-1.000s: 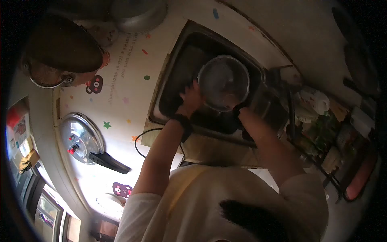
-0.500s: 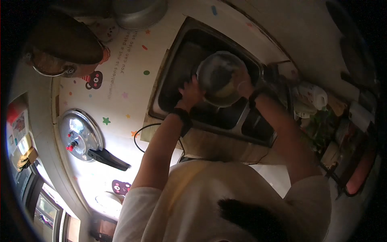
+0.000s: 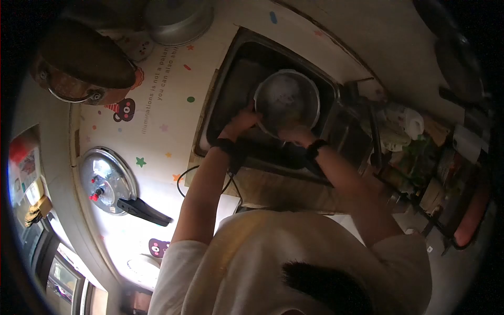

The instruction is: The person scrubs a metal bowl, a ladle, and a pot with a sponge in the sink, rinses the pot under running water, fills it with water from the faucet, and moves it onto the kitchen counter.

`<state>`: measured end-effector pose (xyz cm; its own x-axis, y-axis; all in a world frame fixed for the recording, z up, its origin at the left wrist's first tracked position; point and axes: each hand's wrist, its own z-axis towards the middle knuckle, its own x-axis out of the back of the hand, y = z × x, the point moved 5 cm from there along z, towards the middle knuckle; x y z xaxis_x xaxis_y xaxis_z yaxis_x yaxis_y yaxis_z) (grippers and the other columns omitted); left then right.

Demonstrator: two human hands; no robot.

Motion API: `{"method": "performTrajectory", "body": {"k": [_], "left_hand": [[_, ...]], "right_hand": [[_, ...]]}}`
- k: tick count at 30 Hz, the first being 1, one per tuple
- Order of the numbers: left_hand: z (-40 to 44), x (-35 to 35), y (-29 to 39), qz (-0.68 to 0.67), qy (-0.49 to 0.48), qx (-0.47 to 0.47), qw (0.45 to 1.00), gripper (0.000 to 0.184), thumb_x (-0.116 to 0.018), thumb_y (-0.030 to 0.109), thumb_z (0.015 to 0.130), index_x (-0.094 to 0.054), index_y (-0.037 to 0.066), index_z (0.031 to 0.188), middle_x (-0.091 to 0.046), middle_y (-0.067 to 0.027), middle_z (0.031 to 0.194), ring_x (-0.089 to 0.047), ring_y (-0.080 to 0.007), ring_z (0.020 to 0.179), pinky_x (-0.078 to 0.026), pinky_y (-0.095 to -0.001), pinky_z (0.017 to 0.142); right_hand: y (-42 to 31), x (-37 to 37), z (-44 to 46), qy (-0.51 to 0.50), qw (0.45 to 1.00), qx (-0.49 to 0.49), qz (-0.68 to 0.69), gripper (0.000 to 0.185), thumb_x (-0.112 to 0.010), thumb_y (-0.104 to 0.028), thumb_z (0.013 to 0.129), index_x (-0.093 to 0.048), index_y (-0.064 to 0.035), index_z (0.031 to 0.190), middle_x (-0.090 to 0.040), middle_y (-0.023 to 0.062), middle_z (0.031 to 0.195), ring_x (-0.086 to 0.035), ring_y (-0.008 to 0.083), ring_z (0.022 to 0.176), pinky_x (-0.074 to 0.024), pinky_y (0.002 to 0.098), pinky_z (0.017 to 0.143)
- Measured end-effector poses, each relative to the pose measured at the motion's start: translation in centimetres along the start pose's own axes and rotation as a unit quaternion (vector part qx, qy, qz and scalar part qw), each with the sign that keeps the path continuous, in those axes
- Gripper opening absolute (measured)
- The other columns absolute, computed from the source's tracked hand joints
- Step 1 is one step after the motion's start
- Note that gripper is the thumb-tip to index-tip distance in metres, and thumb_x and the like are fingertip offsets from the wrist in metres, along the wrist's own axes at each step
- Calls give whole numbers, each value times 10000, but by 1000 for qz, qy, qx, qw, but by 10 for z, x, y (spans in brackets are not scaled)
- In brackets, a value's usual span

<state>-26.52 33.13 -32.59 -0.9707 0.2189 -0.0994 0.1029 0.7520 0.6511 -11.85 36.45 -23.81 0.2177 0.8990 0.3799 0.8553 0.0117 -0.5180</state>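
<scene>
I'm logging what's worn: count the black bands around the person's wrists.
2: the left black band, behind the left hand; the right black band, behind the right hand.

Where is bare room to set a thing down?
The counter looks bare between the shiny lid and the black cable. Inside the sink, the dark far-left part, between its wall and the pot, also seems free. Right of the sink is crowded with a bottle and greens.

Bare arms [image 3: 201,189] outstretched, left hand [image 3: 243,121] partly curled, right hand [image 3: 297,134] angled inward, its fingers indistinct
</scene>
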Motion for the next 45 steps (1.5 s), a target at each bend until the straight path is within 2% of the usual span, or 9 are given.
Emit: {"method": "performTrajectory", "body": {"k": [7,9,13,20,24,31,33,36,45], "left_hand": [[-6,4,10,34,52,-80,995,700,-498,289,728,-191,76,1321,-558,-177,1025,-514,-318,997,-382,-434,830],[-3,1,6,115,45,-10,992,700,-473,293,744,-151,98,1333,-544,-176,1064,-476,-336,1053,-317,-520,876],[18,-4,-13,145,56,-24,988,751,-464,331,745,-62,134,1349,-465,-168,1185,-381,-360,1142,-182,-600,914],[24,-9,-24,129,74,-68,987,781,-463,369,751,-34,104,1347,-397,-180,1249,-323,-368,1180,-144,-620,913],[9,-11,-8,171,104,-13,980,778,-468,402,744,-82,85,1341,-417,-174,1231,-344,-359,1164,-148,-632,896],[1,-9,-1,217,111,-33,969,829,-590,357,706,-114,96,1332,-416,-139,1236,-355,-347,1152,-183,-638,879],[-5,-8,3,267,121,4,956,863,-626,345,690,-105,100,1334,-417,-134,1234,-350,-349,1152,-192,-641,875],[-13,-9,12,269,121,13,955,878,-636,361,689,-99,113,1337,-420,-127,1227,-345,-342,1154,-208,-640,872],[-14,-9,17,258,146,16,955,848,-636,366,683,-136,125,1325,-388,-127,1246,-338,-341,1153,-224,-633,875]], "right_hand": [[-8,-12,66,146,930,-115,317,414,-425,-361,835,-520,-24,1057,-536,104,1049,-489,224,954,-347,313,858],[21,-3,121,257,958,78,96,427,-432,-372,825,-505,-30,1069,-524,119,1064,-481,257,975,-345,332,873],[-34,42,97,189,944,17,-269,355,-453,-247,815,-507,-33,1094,-513,158,1078,-506,241,947,-414,328,808],[-58,57,60,234,968,-43,76,281,-434,-220,821,-536,-49,1019,-531,113,996,-501,234,910,-404,329,785],[0,-6,113,233,757,-65,607,197,-430,-184,825,-536,-67,943,-529,45,874,-491,170,846,-400,301,729],[13,2,114,161,841,5,516,85,-467,-152,781,-518,-88,804,-500,24,759,-483,168,704,-415,310,650],[22,28,127,198,655,20,729,81,-459,-142,778,-523,-94,786,-500,26,752,-484,184,682,-429,321,648],[35,46,142,193,587,61,784,88,-447,-150,769,-523,-106,757,-507,16,769,-490,178,705,-440,313,663],[15,-1,104,11,920,-7,392,97,-553,-152,686,-516,-128,773,-449,-19,633,-445,99,566,-400,226,544]]}}
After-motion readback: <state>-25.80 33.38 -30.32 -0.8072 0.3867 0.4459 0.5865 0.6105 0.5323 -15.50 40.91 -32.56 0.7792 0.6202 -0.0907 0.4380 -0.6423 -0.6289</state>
